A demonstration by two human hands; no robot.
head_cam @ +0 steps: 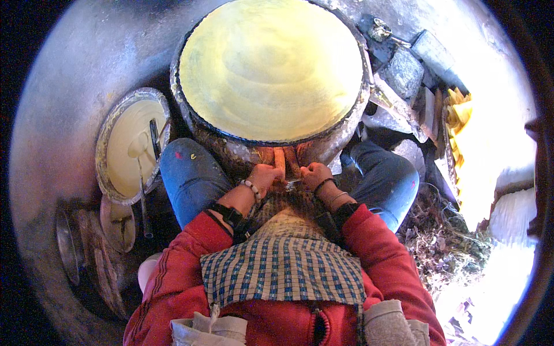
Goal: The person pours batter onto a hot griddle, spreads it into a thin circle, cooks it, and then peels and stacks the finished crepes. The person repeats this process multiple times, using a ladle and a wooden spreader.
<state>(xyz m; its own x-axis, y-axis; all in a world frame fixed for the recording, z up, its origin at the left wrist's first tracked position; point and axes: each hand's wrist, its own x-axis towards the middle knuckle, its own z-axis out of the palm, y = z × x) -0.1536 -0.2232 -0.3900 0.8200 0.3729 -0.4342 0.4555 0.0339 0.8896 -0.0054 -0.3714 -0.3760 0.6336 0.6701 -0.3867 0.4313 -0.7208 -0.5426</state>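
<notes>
A wide round griddle [272, 78] covered with a pale yellow layer of batter sits on a rough clay stove [216, 145] in front of me. Between my knees, the stove's opening glows orange. My left hand [265, 176] is closed around the near end of a firewood stick [279, 159] that reaches into this opening. A second stick [292, 159] lies beside it, angled towards my right hand [317, 175]. The fingers of that hand are curled close to the stick's end, but whether they grip it is unclear.
Left of my knee stands a bowl of batter [123, 151] with a ladle [142, 186] in it. Stones [404, 71] and wood pieces [398, 101] lie right of the stove. Beyond them is a stack of yellow folded sheets [459, 116], above dry plant litter [446, 233].
</notes>
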